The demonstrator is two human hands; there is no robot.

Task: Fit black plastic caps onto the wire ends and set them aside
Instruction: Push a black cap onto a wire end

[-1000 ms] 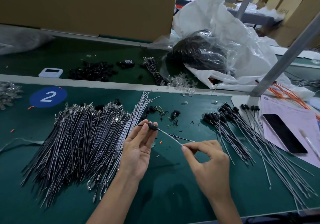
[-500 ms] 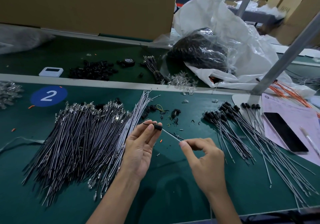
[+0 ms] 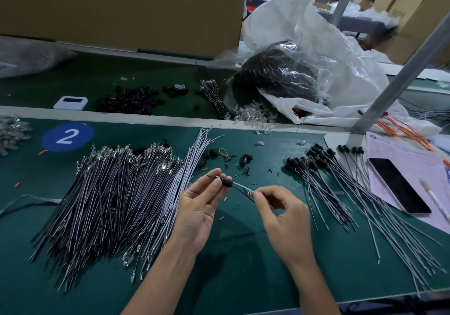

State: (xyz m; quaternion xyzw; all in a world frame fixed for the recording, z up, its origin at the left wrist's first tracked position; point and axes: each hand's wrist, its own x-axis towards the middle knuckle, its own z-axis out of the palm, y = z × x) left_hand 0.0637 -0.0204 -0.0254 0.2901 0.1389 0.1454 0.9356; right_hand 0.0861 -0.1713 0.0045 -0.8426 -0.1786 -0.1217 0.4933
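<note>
phone (image 3: pixel 399 185): flat on pink paper sheet (image 3: pixel 399 150), right | blue "2" sticker (image 3: pixel 67 136): left | tape roll (image 3: pixel 179 87), white device (image 3: pixel 70 102): far strip | plastic bag (image 3: pixel 341 54): behind

Bench mat (image 3: pixel 243 278) is dark green, with a blue circle (image 3: pixel 67 136) that has a white 2 on it. The cap (image 3: pixel 226 183) is black, the wire (image 3: pixel 241 187) pale grey like the pile of wires (image 3: pixel 117 200), and there are some orange wires (image 3: pixel 404 132) too. Also pink paper (image 3: pixel 399 153), a black phone (image 3: pixel 399 185), a white bag (image 3: pixel 345 54) and brown cardboard (image 3: pixel 121 5).

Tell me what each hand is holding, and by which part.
The left hand pinches the black cap by its body, between thumb and fingertips. The right hand pinches the grey wire a short way along from the cap.
</note>
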